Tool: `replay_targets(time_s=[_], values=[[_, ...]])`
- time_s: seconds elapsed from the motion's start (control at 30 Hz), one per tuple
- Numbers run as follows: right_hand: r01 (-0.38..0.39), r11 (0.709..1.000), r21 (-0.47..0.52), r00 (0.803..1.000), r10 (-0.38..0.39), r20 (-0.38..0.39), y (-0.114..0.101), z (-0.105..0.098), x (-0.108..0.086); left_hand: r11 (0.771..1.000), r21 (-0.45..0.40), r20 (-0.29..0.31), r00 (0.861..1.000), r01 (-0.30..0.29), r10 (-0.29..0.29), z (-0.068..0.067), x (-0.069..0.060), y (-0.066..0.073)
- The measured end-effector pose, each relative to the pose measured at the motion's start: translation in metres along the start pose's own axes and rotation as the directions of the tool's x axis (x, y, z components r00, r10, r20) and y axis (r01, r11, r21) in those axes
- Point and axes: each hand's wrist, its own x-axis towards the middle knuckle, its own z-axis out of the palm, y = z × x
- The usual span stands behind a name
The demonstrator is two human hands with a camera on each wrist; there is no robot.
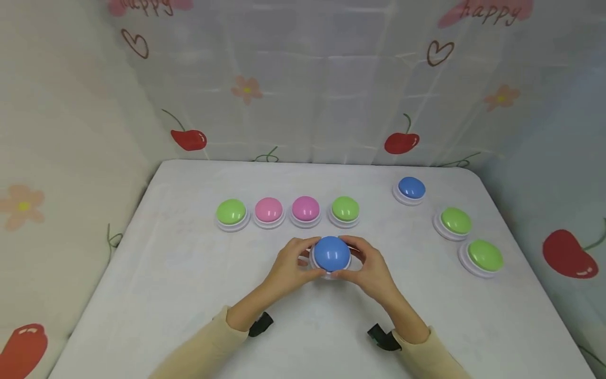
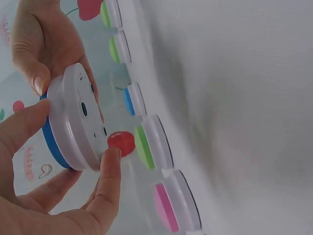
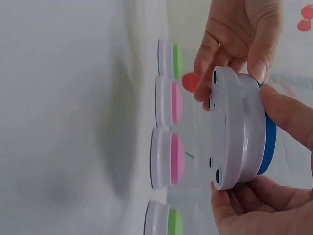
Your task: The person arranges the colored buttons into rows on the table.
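Both hands hold a blue dome-topped push button (image 1: 332, 254) above the white table, its white base between them. My left hand (image 1: 294, 263) grips its left side, thumb at the near edge and fingers around the far side. From the right, my right hand (image 1: 369, 266) grips it the same way, the two thumbs close together. Both wrist views show the underside of the white base (image 3: 226, 127), with small dark holes, raised off the tabletop. Beyond the hands stand a green button (image 1: 231, 212), a pink button (image 1: 269, 211), a magenta-pink button (image 1: 305, 210) and another green button (image 1: 345, 210) in a row.
Toward the right of the white table (image 1: 189, 316) stand a blue button (image 1: 411, 188) and two green buttons, one farther (image 1: 455, 221) and one nearer (image 1: 485, 256). A printed curtain (image 1: 312, 79) with cherries, flowers and hearts hangs behind the table's back edge.
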Motion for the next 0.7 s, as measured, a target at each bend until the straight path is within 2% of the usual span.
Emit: replay_targets(time_s=[0.13,0.27,0.33,0.47,0.53,0.7], values=[[0.003,1.0,-0.009,1.0,-0.003,0.031,-0.005,0.023,-0.003,0.999,-0.023,-0.04,0.998,0.048,-0.049,-0.011,-0.021,-0.011],[0.013,1.0,-0.016,0.999,-0.013,0.048,-0.012,0.047,0.001,0.995,-0.026,-0.069,0.992,0.1,-0.102,-0.027,-0.035,-0.023],[0.017,1.0,-0.015,0.999,-0.016,0.046,-0.016,0.06,0.004,0.993,-0.028,-0.074,0.991,0.112,-0.113,-0.038,-0.039,-0.029],[0.036,0.999,-0.006,0.998,-0.036,0.054,-0.026,0.083,0.015,0.995,-0.031,-0.081,0.992,0.096,-0.099,-0.062,-0.045,-0.044],[0.056,0.998,-0.005,0.995,-0.055,0.079,-0.03,0.092,0.022,0.996,-0.026,-0.086,0.992,0.09,-0.092,-0.074,-0.048,-0.052],[0.106,0.994,0.024,0.981,-0.108,0.158,-0.037,0.115,0.043,0.992,-0.042,-0.102,0.987,0.12,-0.124,-0.104,-0.055,-0.073]])
